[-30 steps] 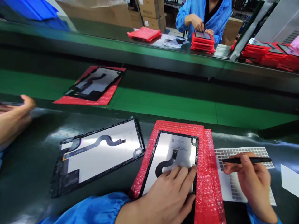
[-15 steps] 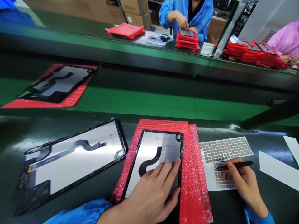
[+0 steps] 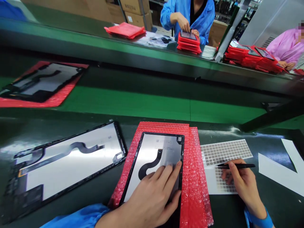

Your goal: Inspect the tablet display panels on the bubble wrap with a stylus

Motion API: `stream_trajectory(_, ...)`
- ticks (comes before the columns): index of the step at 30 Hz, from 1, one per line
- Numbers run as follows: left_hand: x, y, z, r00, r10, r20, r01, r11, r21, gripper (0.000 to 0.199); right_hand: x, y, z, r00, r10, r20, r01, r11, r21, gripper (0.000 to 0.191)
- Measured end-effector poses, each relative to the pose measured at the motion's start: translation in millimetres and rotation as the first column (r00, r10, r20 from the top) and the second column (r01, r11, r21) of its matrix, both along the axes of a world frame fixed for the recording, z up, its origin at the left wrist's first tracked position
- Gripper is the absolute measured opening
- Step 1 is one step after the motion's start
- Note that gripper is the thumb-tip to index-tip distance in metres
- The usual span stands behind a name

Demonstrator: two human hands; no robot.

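Observation:
My left hand [image 3: 155, 193] lies with its fingers stretched over the back of a tablet screen panel [image 3: 169, 148], touching its silver face and right edge. A black curved flex cable [image 3: 153, 163] shows beside the fingers. The panel rests on stacked red bubble-wrap sheets [image 3: 196, 177]. To the right, my right hand [image 3: 242, 180] is closed around black tweezers [image 3: 244, 166], held level, tips pointing left. Under that hand is a sheet of small square stickers [image 3: 228, 150]; whether the tips touch it I cannot tell.
A second screen panel [image 3: 76, 167] lies at left. On the shelf beyond, another panel [image 3: 49, 80] sits on red bubble wrap. White paper strips [image 3: 275, 169] lie far right. Across the bench, a co-worker in blue [image 3: 187, 19] handles a panel on a red stack [image 3: 188, 46].
My right hand has lifted the tweezers slightly, and they now lie more level. My left hand stays on the panel. The whole view has shifted a little, so things appear further left.

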State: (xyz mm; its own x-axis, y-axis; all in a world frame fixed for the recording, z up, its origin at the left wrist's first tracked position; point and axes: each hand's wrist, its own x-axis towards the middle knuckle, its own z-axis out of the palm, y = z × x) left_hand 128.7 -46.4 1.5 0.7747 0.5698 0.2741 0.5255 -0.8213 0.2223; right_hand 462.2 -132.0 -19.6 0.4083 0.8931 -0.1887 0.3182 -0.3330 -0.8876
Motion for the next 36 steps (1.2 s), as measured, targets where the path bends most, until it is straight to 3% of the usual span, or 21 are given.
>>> stream_trajectory(5, -1, 1, 3.9, 1.000, -0.010, 0.025, 0.011, 0.999, -0.039, 0.056, -1, 2, 0.9, 1.000, 0.017, -0.011, -0.017, 1.000, 0.008, 0.042)
stream_trajectory(9, -21, 7, 13.0, 0.986, -0.013, 0.165, 0.031, 0.994, -0.105, 0.043, 0, 3, 0.3, 1.000, 0.020, -0.021, -0.019, 1.000, 0.021, 0.041)
stream_trajectory(11, -41, 12, 14.6, 0.966, 0.043, 0.256, -0.022, 0.996, -0.081, 0.033, 1, 3, 0.4, 1.000, 0.022, -0.021, -0.022, 1.000, 0.018, 0.041)
stream_trajectory(14, -75, 17, 6.9, 0.929, 0.218, 0.300, -0.203, 0.976, -0.083, 0.022, 1, 4, 1.8, 0.999, 0.028, -0.026, -0.028, 0.999, 0.022, 0.043)
stream_trajectory(16, -94, 19, -3.6, 0.884, 0.396, 0.247, -0.353, 0.914, -0.202, 0.024, 2, 6, 2.8, 0.999, 0.021, -0.035, -0.020, 1.000, 0.018, 0.045)
stream_trajectory(19, -109, 19, -17.6, 0.804, 0.577, 0.140, -0.440, 0.737, -0.513, 0.036, 4, 10, 3.5, 0.998, -0.011, -0.064, 0.011, 1.000, -0.003, 0.049)
stream_trajectory(23, -107, 20, -21.0, 0.728, 0.674, 0.128, -0.260, 0.443, -0.858, 0.042, 12, 14, 3.0, 0.990, -0.046, -0.133, 0.045, 0.999, -0.009, 0.053)
stream_trajectory(27, -102, 21, -19.7, 0.677, 0.711, 0.188, 0.001, 0.254, -0.967, 0.053, 20, 14, 6.6, 0.964, -0.123, -0.235, 0.124, 0.992, -0.010, 0.052)
stream_trajectory(30, -99, 16, -20.4, 0.682, 0.692, 0.235, 0.141, 0.190, -0.972, 0.057, 12, 21, 16.0, 0.930, -0.201, -0.308, 0.207, 0.978, -0.014, 0.049)
stream_trajectory(33, -94, 10, -20.4, 0.681, 0.673, 0.289, 0.201, 0.208, -0.957, 0.049, -16, 38, 29.7, 0.928, -0.205, -0.312, 0.229, 0.972, 0.043, 0.046)
stream_trajectory(36, -91, 7, -20.4, 0.684, 0.652, 0.327, 0.219, 0.244, -0.945, 0.042, -62, 61, 41.9, 0.963, -0.073, -0.260, 0.101, 0.990, 0.097, 0.045)
